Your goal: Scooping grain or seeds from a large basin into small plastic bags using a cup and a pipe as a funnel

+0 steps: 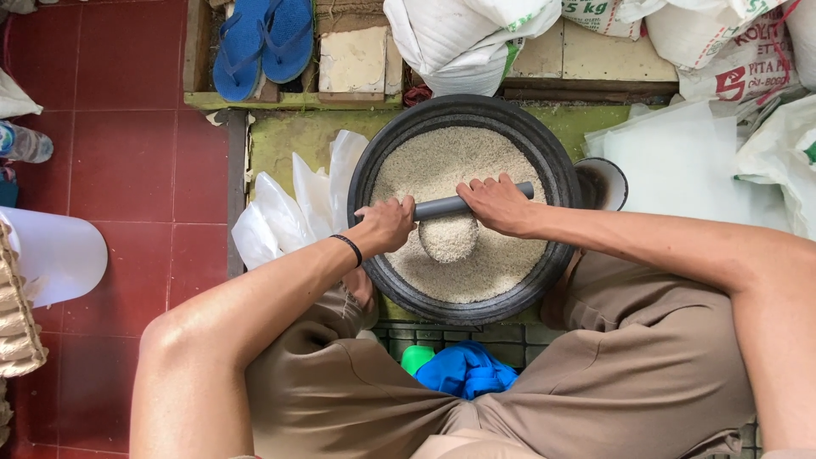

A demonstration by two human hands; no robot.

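Red tile floor, sacks behind: left hand and right hand both gripping grey pipe, laid level across heaped measuring cup over the rice basin, likely to strike it flush.

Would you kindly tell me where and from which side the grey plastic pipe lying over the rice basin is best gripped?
Probably at its two ends, from above. The grey plastic pipe lies nearly level across the round black basin of white rice, over a heaped measure of rice. The left hand and right hand already wrap it from the top, leaving only the short middle stretch and far tip bare.
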